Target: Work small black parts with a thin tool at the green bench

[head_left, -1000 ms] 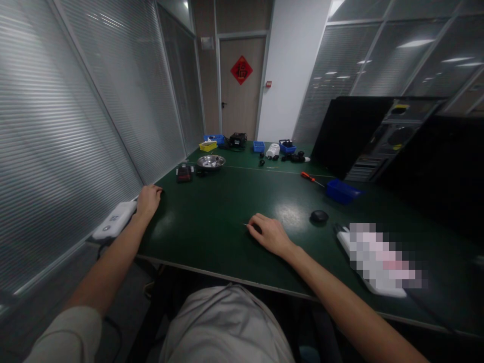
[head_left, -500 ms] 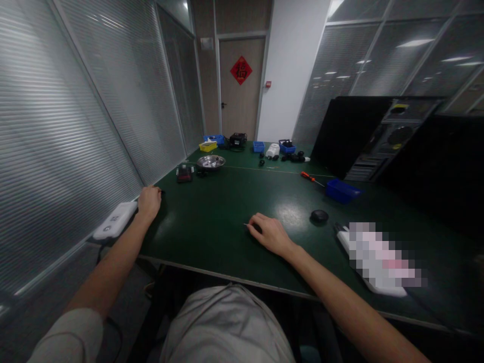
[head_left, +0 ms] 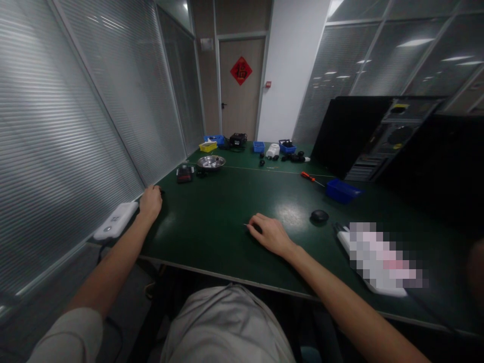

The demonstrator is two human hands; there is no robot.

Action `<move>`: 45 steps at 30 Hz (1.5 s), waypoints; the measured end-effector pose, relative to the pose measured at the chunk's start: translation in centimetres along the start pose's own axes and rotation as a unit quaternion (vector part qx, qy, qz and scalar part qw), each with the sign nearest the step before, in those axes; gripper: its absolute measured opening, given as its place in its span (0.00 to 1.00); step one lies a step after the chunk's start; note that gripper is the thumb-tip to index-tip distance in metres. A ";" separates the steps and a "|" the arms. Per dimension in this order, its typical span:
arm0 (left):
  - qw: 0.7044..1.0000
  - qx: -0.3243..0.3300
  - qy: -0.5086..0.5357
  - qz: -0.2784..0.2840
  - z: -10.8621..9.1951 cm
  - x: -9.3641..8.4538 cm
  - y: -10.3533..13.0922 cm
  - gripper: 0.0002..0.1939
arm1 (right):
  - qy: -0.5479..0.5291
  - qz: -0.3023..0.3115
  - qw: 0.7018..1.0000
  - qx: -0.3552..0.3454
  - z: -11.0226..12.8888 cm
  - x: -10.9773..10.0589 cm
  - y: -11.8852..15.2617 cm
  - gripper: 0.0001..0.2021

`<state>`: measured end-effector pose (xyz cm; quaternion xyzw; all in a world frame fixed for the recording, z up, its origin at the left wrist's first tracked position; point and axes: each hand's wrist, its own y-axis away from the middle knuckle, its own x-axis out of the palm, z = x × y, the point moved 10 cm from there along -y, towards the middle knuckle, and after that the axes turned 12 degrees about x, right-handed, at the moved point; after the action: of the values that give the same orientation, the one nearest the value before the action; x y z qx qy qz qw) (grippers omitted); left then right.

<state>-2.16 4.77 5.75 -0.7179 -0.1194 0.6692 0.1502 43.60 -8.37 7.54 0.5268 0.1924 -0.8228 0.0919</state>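
Note:
My left hand rests at the left edge of the green table, its fingers curled over. Something small and dark shows beside its fingertips; I cannot make out what it is. A white box-like device lies close to my left wrist. On the middle of the table rests my right hand, fingers curled in a pinch. A thin pale tip pokes out from between finger and thumb, and the rest is hidden. To the right of this hand sits a round black object.
Farther back are a metal bowl, a dark case, an orange-handled screwdriver and a blue bin. A white device, partly pixelated, lies at the right. A computer case stands behind it.
My left hand has shifted very slightly to the right. A blurred, reddish-brown shape has come into view at the right edge. My right hand has stayed in place.

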 end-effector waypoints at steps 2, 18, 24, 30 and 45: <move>1.000 -0.002 -0.007 -0.011 0.1 -0.2 0.0 0.19 | 0.002 0.001 1.000 0.002 0.0 0.0 0.0 0.10; 0.998 -0.005 -0.062 -0.016 -0.2 -0.8 0.0 0.21 | -0.008 0.004 1.000 0.005 -0.1 0.0 0.0 0.09; 0.999 -0.008 -0.040 -0.033 0.7 -0.2 -0.2 0.22 | -0.009 0.004 1.000 0.003 0.0 0.0 0.0 0.10; 0.998 -0.002 0.024 -0.054 1.2 -0.6 -0.5 0.19 | -0.007 0.004 1.000 0.003 -0.2 0.1 -0.1 0.10; 0.804 0.410 0.418 0.100 -33.4 -2.2 7.4 0.14 | 0.043 -0.014 0.998 0.033 -1.3 0.0 0.1 0.09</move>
<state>30.71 -4.72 6.99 -0.8078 0.3133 0.3018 0.3979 44.69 -7.89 7.01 0.5620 0.1766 -0.8062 0.0547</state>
